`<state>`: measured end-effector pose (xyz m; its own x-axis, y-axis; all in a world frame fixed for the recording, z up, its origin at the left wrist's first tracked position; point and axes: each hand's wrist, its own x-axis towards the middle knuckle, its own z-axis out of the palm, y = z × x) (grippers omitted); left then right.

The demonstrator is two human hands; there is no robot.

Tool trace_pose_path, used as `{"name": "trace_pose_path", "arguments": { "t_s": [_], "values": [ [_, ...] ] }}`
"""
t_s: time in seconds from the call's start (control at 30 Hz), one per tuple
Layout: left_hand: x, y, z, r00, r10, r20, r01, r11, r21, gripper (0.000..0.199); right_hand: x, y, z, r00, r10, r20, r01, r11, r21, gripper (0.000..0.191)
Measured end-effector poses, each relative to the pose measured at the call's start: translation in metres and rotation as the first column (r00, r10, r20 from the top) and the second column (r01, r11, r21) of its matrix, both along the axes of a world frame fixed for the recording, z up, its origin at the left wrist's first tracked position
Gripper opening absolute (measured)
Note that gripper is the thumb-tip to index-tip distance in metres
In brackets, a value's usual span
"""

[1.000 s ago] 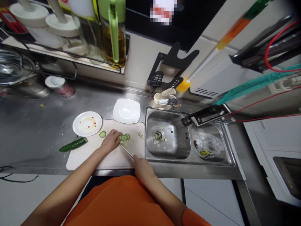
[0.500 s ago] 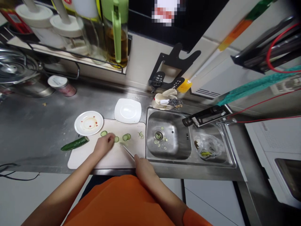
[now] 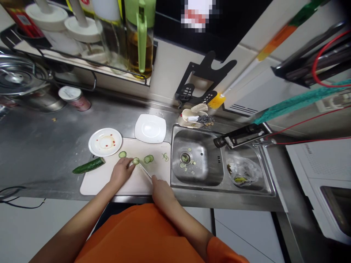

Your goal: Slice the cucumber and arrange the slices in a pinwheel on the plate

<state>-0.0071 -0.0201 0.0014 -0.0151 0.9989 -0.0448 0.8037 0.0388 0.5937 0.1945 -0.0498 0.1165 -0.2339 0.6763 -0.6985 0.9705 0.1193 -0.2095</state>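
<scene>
My right hand (image 3: 162, 190) is closed around the handle of a knife (image 3: 145, 171), whose blade points up and left over the pale cutting board (image 3: 156, 182). My left hand (image 3: 122, 171) has its fingers curled, with the tips on a cucumber slice (image 3: 135, 161) beside the knife tip. Farther right on the board lies an overlapping stack of cucumber slices (image 3: 148, 159), then some thin green peel strips (image 3: 165, 157). Another cut piece of cucumber (image 3: 122, 154) rests above my left hand. A longer length of cucumber (image 3: 88, 166) overlaps the board's left edge.
A stained white plate (image 3: 105, 142) and a square white dish (image 3: 150, 128) stand behind the board. To the right, the sink (image 3: 203, 160) has slices near its drain; a plastic bag (image 3: 244, 170) lies in the second basin. A pink can (image 3: 74, 98) stands at back left.
My left fingers have come onto the cucumber slice. My right hand has shifted slightly left and up with the knife, bringing its tip closer to that slice. The view has moved a little.
</scene>
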Motion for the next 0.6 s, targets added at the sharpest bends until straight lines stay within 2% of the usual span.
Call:
{"name": "trace_pose_path", "arguments": {
  "t_s": [0.37,0.6],
  "values": [
    [0.001,0.0,0.002,1.0,0.0,0.019,-0.001,1.0,0.012,0.03,-0.014,0.005,0.0,1.0,0.001,0.019,-0.001,1.0,-0.003,0.033],
    [-0.001,0.001,-0.003,1.0,-0.003,0.015,0.003,1.0,0.009,0.03,-0.015,0.008,0.001,1.0,-0.011,0.024,0.012,1.0,-0.024,0.033]
  ]
}}
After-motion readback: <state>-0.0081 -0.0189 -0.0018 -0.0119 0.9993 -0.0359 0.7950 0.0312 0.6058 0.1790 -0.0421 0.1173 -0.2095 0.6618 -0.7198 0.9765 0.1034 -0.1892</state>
